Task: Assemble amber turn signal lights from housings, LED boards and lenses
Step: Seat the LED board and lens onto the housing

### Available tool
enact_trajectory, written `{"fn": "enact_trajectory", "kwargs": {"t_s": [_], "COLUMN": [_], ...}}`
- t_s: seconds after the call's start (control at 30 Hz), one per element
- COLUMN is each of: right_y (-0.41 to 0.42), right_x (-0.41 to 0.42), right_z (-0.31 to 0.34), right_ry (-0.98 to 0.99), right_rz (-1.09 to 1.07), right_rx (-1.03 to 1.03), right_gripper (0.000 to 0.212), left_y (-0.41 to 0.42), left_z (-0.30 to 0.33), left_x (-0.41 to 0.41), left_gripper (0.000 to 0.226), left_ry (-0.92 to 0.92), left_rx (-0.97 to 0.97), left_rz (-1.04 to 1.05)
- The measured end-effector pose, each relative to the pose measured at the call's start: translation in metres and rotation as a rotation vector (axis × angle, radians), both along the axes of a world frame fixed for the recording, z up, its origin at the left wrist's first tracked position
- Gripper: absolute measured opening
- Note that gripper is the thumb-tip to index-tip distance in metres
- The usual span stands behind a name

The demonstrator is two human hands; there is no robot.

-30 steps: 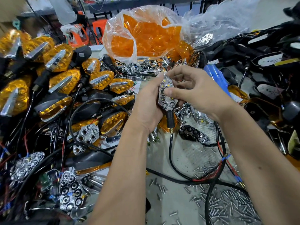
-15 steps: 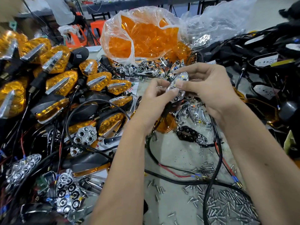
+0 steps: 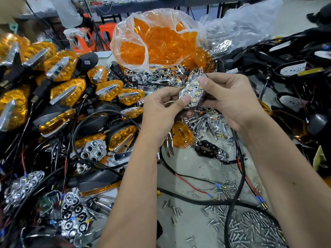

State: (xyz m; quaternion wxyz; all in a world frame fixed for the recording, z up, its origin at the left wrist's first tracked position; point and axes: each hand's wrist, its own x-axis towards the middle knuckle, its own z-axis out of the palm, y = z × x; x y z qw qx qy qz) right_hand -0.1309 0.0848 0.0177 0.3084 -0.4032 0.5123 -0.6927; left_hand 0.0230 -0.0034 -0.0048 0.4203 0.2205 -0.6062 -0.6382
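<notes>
The left hand [image 3: 162, 111] and right hand [image 3: 231, 101] are both pinching one chrome LED reflector [image 3: 192, 92], holding it tilted above the tabletop [image 3: 188, 176]. Its black cable [image 3: 232, 185] is trailing below the right hand across loose screws [image 3: 254, 228]. That cable could snag there and tug the part loose, I judge. Beyond both hands, a bag of amber lenses [image 3: 157, 42] is waiting.

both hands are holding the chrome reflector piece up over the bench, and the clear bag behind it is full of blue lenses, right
Not quite: the lenses in the clear bag are amber, not blue, as the head view shows. The rest holds: left hand and right hand both hold the chrome reflector piece above the bench.
</notes>
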Motion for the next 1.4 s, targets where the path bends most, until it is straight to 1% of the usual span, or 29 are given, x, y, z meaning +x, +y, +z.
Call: {"fn": "enact_trajectory", "kwargs": {"t_s": [0.13, 0.23, 0.37, 0.57, 0.67, 0.77, 0.9, 1.0, 1.1, 1.23, 1.4], "right_y": [0.001, 0.0, -0.002, 0.001, 0.001, 0.0, -0.006, -0.006, -0.006, -0.008, -0.009], "right_x": [0.003, 0.006, 0.009, 0.011, 0.012, 0.014, 0.016, 0.017, 0.017, 0.016, 0.017], "right_z": [-0.001, -0.001, -0.002, -0.001, -0.001, 0.0, -0.002, -0.003, -0.003, -0.002, 0.0], "right_ry": [0.048, 0.119, 0.216, 0.263, 0.269, 0.234, 0.23, 0.195, 0.234, 0.287, 0.278], "right_rz": [-0.037, -0.111, -0.17, -0.188, -0.194, -0.195, -0.161, -0.159, -0.229, -0.299, -0.29], "right_rx": [0.0, 0.004, -0.013, -0.03, -0.033, -0.042, 0.04, 0.058, 0.068, 0.065, 0.062], "right_gripper": [0.007, 0.003, 0.003, 0.006, 0.005, 0.006, 0.007, 0.01, 0.012, 0.015, 0.017], "left_y": [0.0, 0.001, 0.001, 0.001, 0.0, 0.001, -0.003, -0.003, 0.0, 0.001, 0.003], "left_z": [-0.001, -0.002, -0.001, -0.001, -0.002, -0.002, -0.002, -0.001, 0.001, 0.002, 0.003], "left_x": [0.0, -0.001, -0.001, 0.001, 0.0, -0.001, -0.002, -0.002, -0.004, -0.004, -0.002], "left_gripper": [0.025, 0.029, 0.028, 0.032, 0.031, 0.029, 0.027, 0.025, 0.029, 0.024, 0.026], "left_ry": [-0.008, -0.013, 0.0, 0.012, 0.0, -0.003, -0.055, -0.091, -0.126, -0.156, -0.145], "left_rx": [-0.028, -0.026, -0.04, -0.049, -0.055, -0.06, -0.082, -0.12, -0.17, -0.17, -0.136], "left_rz": [0.018, 0.018, 0.027, 0.037, 0.043, 0.059, 0.1, 0.128, 0.143, 0.114, 0.085]}}
